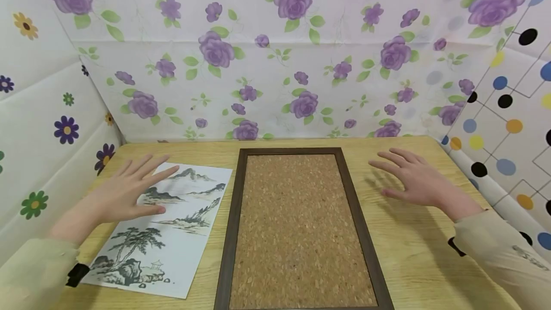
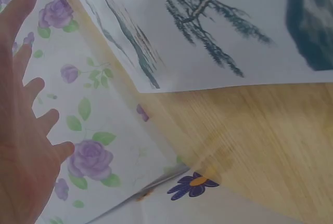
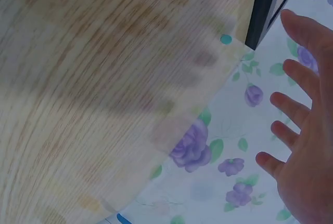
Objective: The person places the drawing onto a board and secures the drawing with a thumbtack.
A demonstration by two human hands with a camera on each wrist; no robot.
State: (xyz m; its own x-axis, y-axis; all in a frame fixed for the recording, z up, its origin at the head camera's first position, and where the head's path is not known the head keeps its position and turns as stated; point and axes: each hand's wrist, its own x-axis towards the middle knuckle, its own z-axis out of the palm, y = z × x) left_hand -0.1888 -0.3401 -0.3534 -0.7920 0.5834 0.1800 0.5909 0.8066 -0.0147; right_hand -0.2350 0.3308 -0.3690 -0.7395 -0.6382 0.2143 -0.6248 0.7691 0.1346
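Note:
A dark-framed cork board lies flat on the table between both hands. To its left is a sheet of white paper printed with ink-style mountains, pine trees and a small pavilion. My left hand hovers above the paper's left part, fingers spread, holding nothing; it hides some of the print. In the left wrist view the paper shows beyond the fingers. My right hand is held over the wood to the right of the board, fingers apart and holding nothing. A corner of the dark frame appears in the right wrist view.
The light wooden table meets a back wall covered with purple roses. On the left stands a wall with colourful flowers, on the right one with coloured dots. Both forearms wear pale sleeves with a black strap at each wrist.

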